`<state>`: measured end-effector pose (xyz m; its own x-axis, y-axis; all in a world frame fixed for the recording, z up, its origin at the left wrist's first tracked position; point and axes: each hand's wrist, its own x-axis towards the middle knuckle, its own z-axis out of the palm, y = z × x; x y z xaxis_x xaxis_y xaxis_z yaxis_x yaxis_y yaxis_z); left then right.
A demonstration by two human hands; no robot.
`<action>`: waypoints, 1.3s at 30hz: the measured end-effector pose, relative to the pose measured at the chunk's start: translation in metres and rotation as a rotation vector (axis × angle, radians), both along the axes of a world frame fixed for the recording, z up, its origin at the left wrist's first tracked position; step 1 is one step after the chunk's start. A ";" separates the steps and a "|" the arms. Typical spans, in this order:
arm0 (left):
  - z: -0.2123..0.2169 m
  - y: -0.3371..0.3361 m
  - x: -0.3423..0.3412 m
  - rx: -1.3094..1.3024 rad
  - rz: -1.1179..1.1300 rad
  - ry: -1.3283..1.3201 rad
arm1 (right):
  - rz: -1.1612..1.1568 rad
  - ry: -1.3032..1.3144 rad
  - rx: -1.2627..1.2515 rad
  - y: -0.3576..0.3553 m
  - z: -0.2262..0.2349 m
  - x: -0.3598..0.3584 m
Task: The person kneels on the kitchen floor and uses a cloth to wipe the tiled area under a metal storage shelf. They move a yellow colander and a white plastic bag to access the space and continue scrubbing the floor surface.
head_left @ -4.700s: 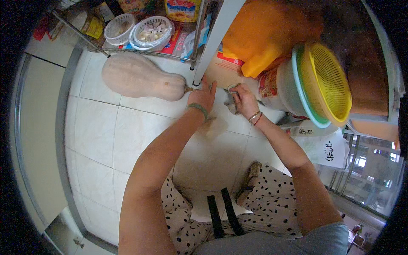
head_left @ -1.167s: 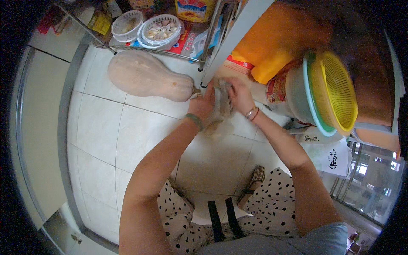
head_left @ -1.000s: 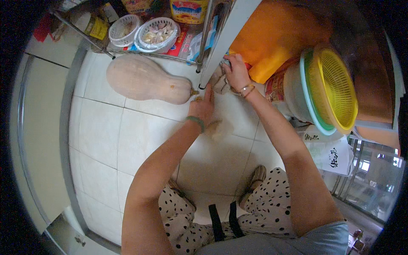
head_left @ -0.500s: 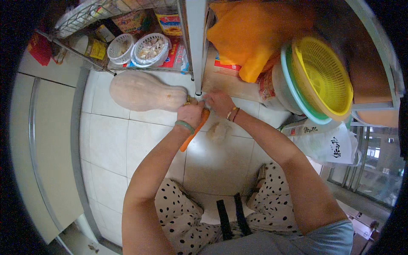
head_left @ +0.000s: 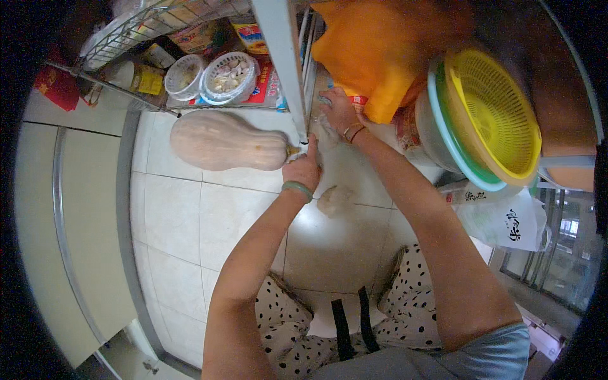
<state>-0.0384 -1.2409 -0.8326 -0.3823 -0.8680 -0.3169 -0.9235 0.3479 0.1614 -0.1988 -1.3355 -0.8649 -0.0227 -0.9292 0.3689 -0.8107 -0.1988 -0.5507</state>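
My left hand point(head_left: 302, 170), with a green bangle at the wrist, is low over the tiled floor with its index finger stretched toward the foot of the white post point(head_left: 283, 57). I see nothing in it. Just left of it a large pale tan squash point(head_left: 228, 140) lies on its side, stem toward my fingers. Beyond the post's foot, my right hand point(head_left: 342, 113) is closed at the top of what looks like a clear plastic bag point(head_left: 325, 131); a bluish bit shows at its fingertips. A pale, crumpled tan thing point(head_left: 335, 201) lies on the floor between my forearms.
Two white baskets, one with garlic point(head_left: 229, 77), stand on a wire rack point(head_left: 152, 95) at the back left. An orange cloth point(head_left: 373, 50) hangs at the back right. Beside it lean stacked basins and a yellow colander point(head_left: 497, 117), above a white bag point(head_left: 510, 221).
The orange carrot beneath my left hand is no longer in sight. My right hand has moved farther away, past the post's foot, and my left index finger has straightened.
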 end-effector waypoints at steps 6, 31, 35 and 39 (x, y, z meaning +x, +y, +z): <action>-0.005 -0.004 0.013 0.025 -0.037 -0.060 | 0.166 0.141 0.148 0.031 0.010 0.034; -0.033 0.007 -0.014 0.569 0.862 1.358 | 0.422 0.023 0.278 0.043 0.026 0.013; -0.027 0.003 -0.035 0.699 1.171 1.702 | 0.385 0.016 0.179 0.059 0.022 -0.008; -0.020 0.004 -0.051 0.656 1.225 1.653 | 0.100 -0.234 0.030 0.048 0.020 -0.033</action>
<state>-0.0893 -1.2370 -0.8525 -0.0338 -0.7614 -0.6473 0.4882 -0.5778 0.6541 -0.2317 -1.2873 -0.8445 -0.0120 -0.9414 0.3370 -0.6375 -0.2524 -0.7279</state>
